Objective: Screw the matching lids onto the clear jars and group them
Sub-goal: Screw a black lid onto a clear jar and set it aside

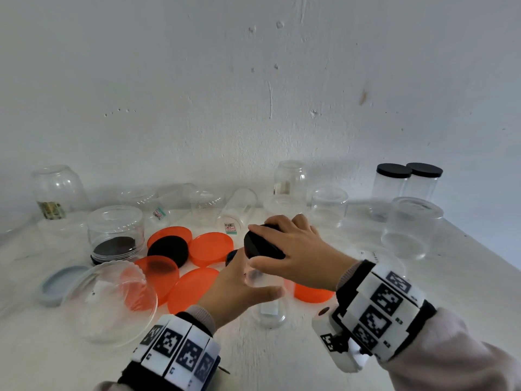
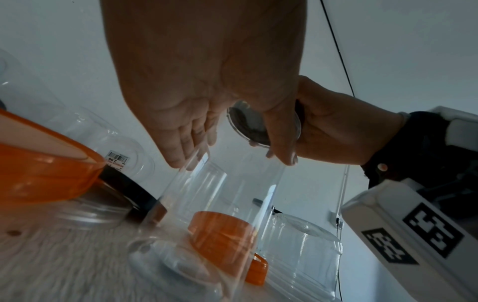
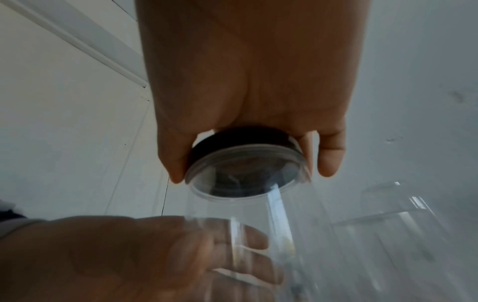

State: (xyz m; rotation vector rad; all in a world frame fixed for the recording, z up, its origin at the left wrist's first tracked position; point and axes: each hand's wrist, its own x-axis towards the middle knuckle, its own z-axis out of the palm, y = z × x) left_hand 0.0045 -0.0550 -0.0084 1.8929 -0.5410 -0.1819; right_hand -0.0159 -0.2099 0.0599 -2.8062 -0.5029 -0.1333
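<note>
A clear jar (image 1: 270, 307) stands tilted on the white table, near the front centre. My left hand (image 1: 239, 283) grips its side, thumb across the front and fingers wrapped behind. In the right wrist view these fingers (image 3: 232, 245) show through the jar wall (image 3: 271, 220). My right hand (image 1: 296, 249) holds a black lid (image 1: 260, 245) from above, fingers curled round its rim. The lid (image 3: 240, 149) sits on the jar mouth, slightly askew. From the left wrist, the lid's underside (image 2: 245, 126) shows above the jar (image 2: 220, 204).
Two jars capped with black lids (image 1: 394, 172) stand at the back right. Several open clear jars (image 1: 411, 224) line the back. Orange lids (image 1: 211, 248), a black lid (image 1: 169, 249) and a grey lid (image 1: 60, 283) lie left of centre, beside a toppled clear jar (image 1: 112, 300).
</note>
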